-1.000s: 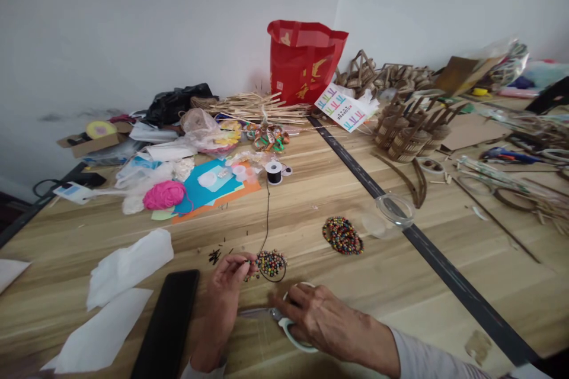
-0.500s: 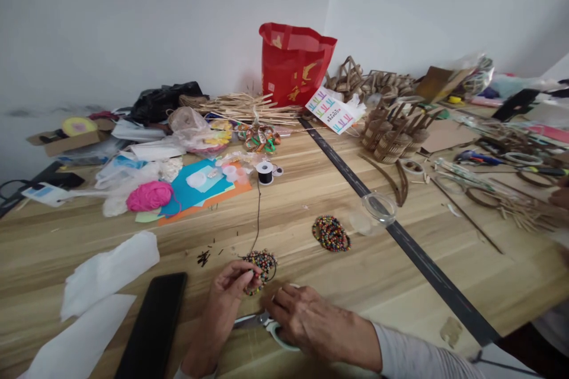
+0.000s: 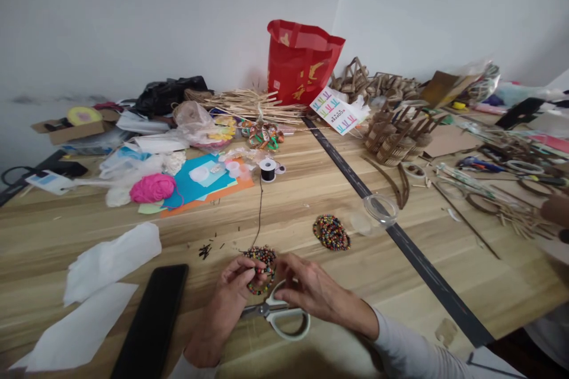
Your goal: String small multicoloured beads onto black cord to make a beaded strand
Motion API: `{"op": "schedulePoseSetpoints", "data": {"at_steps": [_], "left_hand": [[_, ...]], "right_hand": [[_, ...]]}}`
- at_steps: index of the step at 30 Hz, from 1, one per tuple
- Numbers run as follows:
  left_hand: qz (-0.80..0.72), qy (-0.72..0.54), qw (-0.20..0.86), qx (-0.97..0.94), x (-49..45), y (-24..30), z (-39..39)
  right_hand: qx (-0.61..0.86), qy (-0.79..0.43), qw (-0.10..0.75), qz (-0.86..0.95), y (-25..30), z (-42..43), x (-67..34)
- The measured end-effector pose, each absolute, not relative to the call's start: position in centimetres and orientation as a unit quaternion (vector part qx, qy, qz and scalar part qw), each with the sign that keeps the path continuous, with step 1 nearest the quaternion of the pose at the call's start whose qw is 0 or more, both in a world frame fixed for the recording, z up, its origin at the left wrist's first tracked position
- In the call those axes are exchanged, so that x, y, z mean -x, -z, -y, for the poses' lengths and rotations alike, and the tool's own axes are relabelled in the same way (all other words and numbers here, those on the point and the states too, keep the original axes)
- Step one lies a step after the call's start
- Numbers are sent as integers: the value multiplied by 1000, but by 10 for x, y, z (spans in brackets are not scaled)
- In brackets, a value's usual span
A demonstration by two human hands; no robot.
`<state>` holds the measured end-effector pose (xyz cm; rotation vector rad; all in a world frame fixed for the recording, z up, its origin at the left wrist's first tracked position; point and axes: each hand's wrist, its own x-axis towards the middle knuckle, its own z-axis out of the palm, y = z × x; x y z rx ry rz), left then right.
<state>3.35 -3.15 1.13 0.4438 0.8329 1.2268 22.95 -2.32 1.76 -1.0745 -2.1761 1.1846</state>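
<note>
My left hand (image 3: 229,293) pinches a strand of small multicoloured beads (image 3: 262,254), most of which lies looped on the table. A thin black cord (image 3: 260,213) runs from the beads up to a white spool (image 3: 267,170) wound with black cord. My right hand (image 3: 311,290) is just right of the beads, thumb and fingers apart and slightly curled, with nothing visible in it. Below both hands, white-handled scissors (image 3: 265,310) lie on the table; my left hand hides the blade tips. A second coil of beads (image 3: 331,232) rests further right.
At left lie a black phone-like slab (image 3: 151,323) and white paper pieces (image 3: 113,257). Pink yarn (image 3: 152,188) and coloured sheets sit behind. A red bag (image 3: 304,62) stands at the back, small woven baskets (image 3: 395,142) right of it. A clear ring-shaped item (image 3: 381,208) lies on the black strip.
My right hand has let go of the scissors and moved up toward the beads. The scissors now lie on the table. My left hand still pinches the strand.
</note>
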Motion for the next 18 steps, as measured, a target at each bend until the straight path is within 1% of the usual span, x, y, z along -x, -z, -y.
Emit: {"op": "schedulePoseSetpoints", "data": {"at_steps": [3,4,6,9,13,16,18], "left_hand": [[-373,-550,724,-188,-36,-9,34],[-371,-548,726,-188,-37,-8,34],[-371,-546,726,-194,-38,-6,34],[-390,-546,709,-217,-37,-3,34],[-455,-506,667,-304,-36,-2,36],[-451,-468,673,-353,-38,-5,41],[-447,-439,682,-377,-39,-7,43]], "right_hand": [[347,-600,280,664,-3,19,-222],[339,-640,291,625,0,18,-219],[338,-680,299,578,5,16,-214],[346,-668,331,570,3,14,-212],[364,-633,358,581,-14,12,-220],[391,-578,339,631,-29,11,-233],[418,-521,294,684,-39,9,-243]]}}
